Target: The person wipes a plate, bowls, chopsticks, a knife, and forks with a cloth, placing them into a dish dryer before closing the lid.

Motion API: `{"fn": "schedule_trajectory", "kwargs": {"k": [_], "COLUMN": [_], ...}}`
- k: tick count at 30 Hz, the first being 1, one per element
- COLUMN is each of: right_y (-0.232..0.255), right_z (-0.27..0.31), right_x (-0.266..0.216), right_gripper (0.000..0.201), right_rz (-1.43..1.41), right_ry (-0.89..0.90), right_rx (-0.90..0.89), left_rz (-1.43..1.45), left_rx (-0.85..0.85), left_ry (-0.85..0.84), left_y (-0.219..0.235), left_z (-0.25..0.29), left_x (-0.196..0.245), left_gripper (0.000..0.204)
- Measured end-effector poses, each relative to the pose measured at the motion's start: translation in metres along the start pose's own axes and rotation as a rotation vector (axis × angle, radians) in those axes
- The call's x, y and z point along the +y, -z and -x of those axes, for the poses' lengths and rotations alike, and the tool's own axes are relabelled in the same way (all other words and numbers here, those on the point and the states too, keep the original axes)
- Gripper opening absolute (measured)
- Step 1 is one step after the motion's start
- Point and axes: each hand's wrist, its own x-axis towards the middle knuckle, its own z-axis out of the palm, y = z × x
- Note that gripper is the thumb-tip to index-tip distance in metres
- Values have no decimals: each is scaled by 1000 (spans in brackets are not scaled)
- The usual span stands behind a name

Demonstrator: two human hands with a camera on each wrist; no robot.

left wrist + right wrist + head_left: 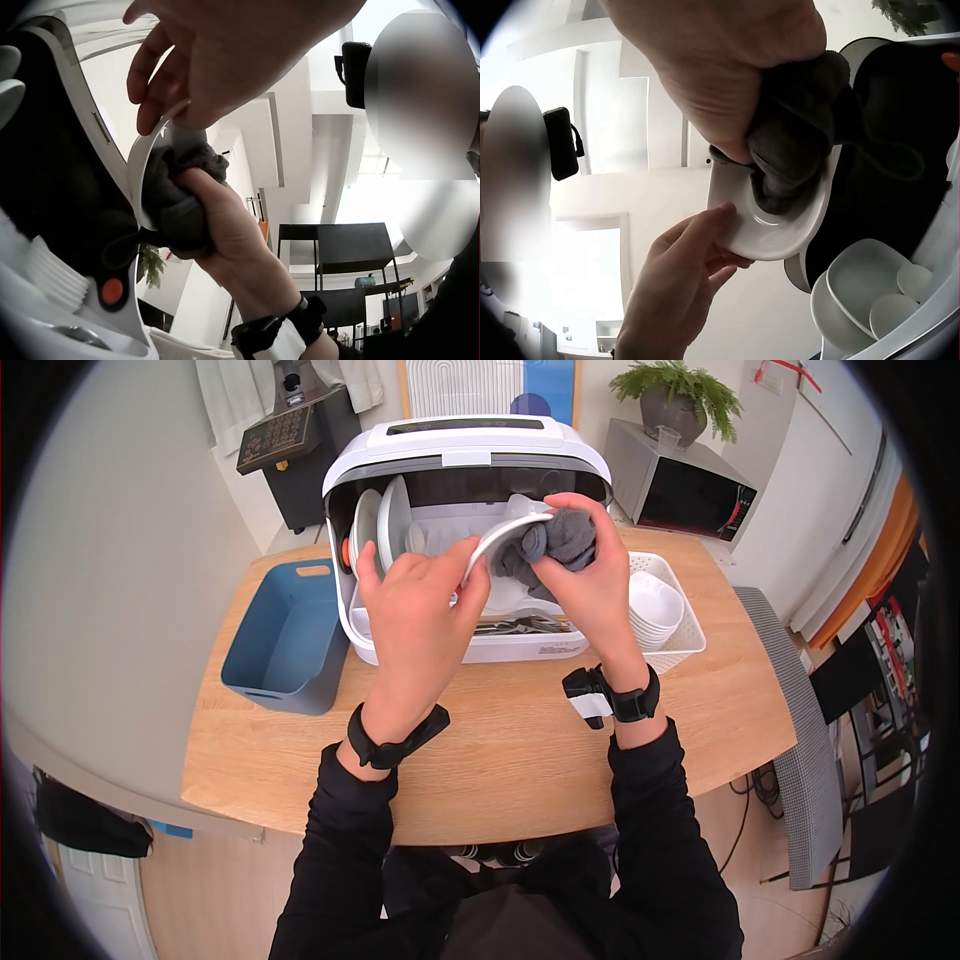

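My left hand [420, 610] pinches the rim of a small white dish [769, 244], thumb inside and fingers underneath, as the right wrist view shows. A crumpled dark grey cloth [572, 538] is gripped in my right hand [598, 590] and lies against the dish's inner face. Part of the cloth hangs past the rim as a loop. Both hands are raised in front of a white countertop dish cabinet [470, 432] with its front open. Inside it, white plates [396, 525] stand on edge at the left, and cutlery [525, 625] lies along the front.
A blue bin [285, 635] stands left of the cabinet on the wooden table [520, 760]. To the right, a white basket [692, 638] holds stacked white bowls [656, 605]. Behind it are a microwave [690, 490] and a potted plant [675, 405].
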Motion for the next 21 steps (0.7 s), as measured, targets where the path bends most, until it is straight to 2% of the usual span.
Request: {"fn": "schedule_trajectory", "kwargs": {"k": [1,4,7,10,12,15,19,21], "right_y": [1,4,17,26,32,41,56,61], "right_z": [-1,-3,-12,-16,-15,-18,-20,-20], "right_x": [0,6,12,11,9,10,3,2], "right_gripper": [44,45,46,48,51,51,50,52], "right_rz": [-2,-121,-175,-127,-142,-111,-59,-161], "right_ry": [-7,-23,-9,58,63,164,160,116], "right_rx": [-3,34,127,223,291,442,538,518], "left_rz": [-23,5,86,235,268,307,395,435], "left_rx": [24,-66,-293,-316,-358,-471,-573,-657], "left_ry": [-20,89,355,520,529,525,548,582], "left_y": [-4,-9,-9,-14,-28,-53,-87,-107], "left_z": [0,0,-5,-6,1,9,5,0], "left_x": [-2,-20,-45,-52,-61,-73,-89,-101], "left_gripper": [13,12,14,18,22,29,32,33]}}
